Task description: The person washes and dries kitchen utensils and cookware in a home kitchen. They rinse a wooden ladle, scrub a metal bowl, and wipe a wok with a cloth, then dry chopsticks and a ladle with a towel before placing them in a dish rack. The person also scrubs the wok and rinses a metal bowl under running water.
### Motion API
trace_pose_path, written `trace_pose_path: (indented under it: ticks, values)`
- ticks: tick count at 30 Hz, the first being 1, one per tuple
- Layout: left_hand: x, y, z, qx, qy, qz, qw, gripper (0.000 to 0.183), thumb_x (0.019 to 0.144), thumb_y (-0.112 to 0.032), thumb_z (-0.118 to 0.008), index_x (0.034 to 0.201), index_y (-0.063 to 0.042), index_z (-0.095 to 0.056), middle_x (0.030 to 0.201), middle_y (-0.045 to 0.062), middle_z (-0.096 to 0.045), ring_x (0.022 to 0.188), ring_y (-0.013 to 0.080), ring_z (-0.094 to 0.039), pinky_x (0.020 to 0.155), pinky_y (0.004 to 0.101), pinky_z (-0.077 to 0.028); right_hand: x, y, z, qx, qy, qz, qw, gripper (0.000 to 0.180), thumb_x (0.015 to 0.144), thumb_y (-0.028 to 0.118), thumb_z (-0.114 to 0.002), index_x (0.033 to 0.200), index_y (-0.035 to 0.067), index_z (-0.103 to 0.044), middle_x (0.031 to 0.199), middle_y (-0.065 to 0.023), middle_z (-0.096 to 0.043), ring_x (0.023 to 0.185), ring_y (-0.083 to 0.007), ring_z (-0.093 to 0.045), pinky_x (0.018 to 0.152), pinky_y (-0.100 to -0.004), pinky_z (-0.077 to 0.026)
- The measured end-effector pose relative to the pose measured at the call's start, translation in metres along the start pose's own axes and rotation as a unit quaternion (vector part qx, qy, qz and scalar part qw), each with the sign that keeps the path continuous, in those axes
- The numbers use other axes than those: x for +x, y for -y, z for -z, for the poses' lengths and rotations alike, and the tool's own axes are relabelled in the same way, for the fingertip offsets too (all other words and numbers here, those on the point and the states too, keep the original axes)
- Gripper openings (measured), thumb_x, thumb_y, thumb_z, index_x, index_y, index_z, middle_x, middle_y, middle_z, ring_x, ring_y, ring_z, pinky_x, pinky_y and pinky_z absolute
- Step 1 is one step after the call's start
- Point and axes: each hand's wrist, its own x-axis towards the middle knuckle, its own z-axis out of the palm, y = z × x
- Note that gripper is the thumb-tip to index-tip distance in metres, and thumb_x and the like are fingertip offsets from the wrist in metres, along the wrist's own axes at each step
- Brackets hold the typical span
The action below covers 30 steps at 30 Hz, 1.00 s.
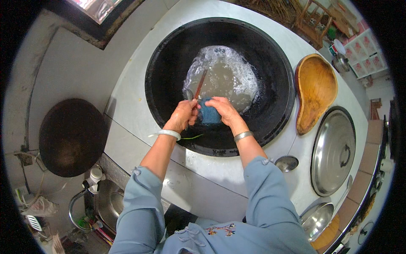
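Observation:
A large black wok [272, 66] is set in a white tiled stovetop, with cloudy, sudsy water [222, 74] in its bottom. Over the near side of the water, my left hand [184, 115] grips brown chopsticks [201, 84] and a metal spoon [189, 94], their ends pointing away from me. My right hand [225, 111] holds a blue scouring cloth [210, 115] right beside the left fingers. A thin green strip [193, 137] lies on the wok's near wall, partly behind my left wrist.
To the right are a dried gourd ladle [317, 85], a metal lid [333, 152], a small metal ladle bowl [287, 163] and a metal basin [318, 219]. A dark round pan [73, 136] leans on the left wall, above a sink [111, 198] with a faucet [94, 180].

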Motion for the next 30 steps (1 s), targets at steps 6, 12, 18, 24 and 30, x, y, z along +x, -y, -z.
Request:
trace_pose_path:
  ticks: [6, 12, 18, 24, 30]
  values:
    - [-0.018, 0.024, -0.024, 0.054, 0.043, -0.026, 0.997, 0.03, 0.097, -0.027, -0.043, 0.076, -0.006, -0.046, 0.052, 0.002, -0.039, 0.038, 0.0121, -0.035, 0.034, 0.0278, -0.022, 0.005, 0.034, -0.03, -0.007, -0.122, 0.051, 0.991, 0.018, 0.076, 0.01, -0.065, 0.091, 0.0, -0.062, 0.081, -0.0053, -0.063, 0.07, -0.0146, -0.059, 0.064, -0.0281, -0.047]
    - [-0.089, -0.024, -0.04, -0.005, 0.065, 0.057, 0.996, 0.031, 0.098, -0.027, -0.043, 0.076, -0.006, -0.046, 0.049, 0.0, -0.038, 0.036, 0.0108, -0.032, 0.033, 0.0279, -0.022, 0.041, 0.017, 0.025, -0.126, -0.331, 0.107, 0.929, 0.019, 0.073, 0.01, -0.065, 0.085, -0.004, -0.063, 0.077, -0.01, -0.064, 0.07, -0.0202, -0.06, 0.066, -0.0331, -0.048]
    - [-0.103, -0.024, -0.017, -0.114, 0.043, 0.07, 0.99, 0.034, 0.098, -0.033, -0.046, 0.078, -0.006, -0.048, 0.05, 0.0, -0.04, 0.037, 0.0098, -0.033, 0.035, 0.0268, -0.024, 0.006, 0.037, 0.034, 0.067, -0.174, 0.02, 0.982, 0.032, 0.092, 0.032, -0.054, 0.083, 0.002, -0.062, 0.078, -0.014, -0.067, 0.057, -0.0192, -0.063, 0.047, -0.0296, -0.051]
    - [-0.06, -0.036, -0.047, 0.071, 0.038, -0.094, 0.992, 0.035, 0.098, -0.032, -0.045, 0.086, 0.0, -0.053, 0.062, 0.005, -0.054, 0.047, 0.016, -0.051, 0.042, 0.0308, -0.04, -0.009, 0.058, -0.017, -0.059, 0.017, 0.033, 0.998, 0.021, 0.081, 0.014, -0.069, 0.097, 0.001, -0.066, 0.084, -0.0053, -0.066, 0.075, -0.0153, -0.064, 0.067, -0.026, -0.05]
    - [-0.048, -0.06, 0.02, 0.453, -0.218, -0.434, 0.747, 0.017, 0.092, -0.013, -0.048, 0.093, 0.002, -0.055, 0.076, 0.017, -0.061, 0.076, 0.034, -0.06, 0.074, 0.042, -0.049, -0.014, 0.08, -0.03, -0.388, 0.073, 0.07, 0.916, 0.021, 0.077, 0.009, -0.067, 0.096, 0.001, -0.066, 0.083, -0.0122, -0.067, 0.069, -0.022, -0.067, 0.066, -0.0332, -0.053]
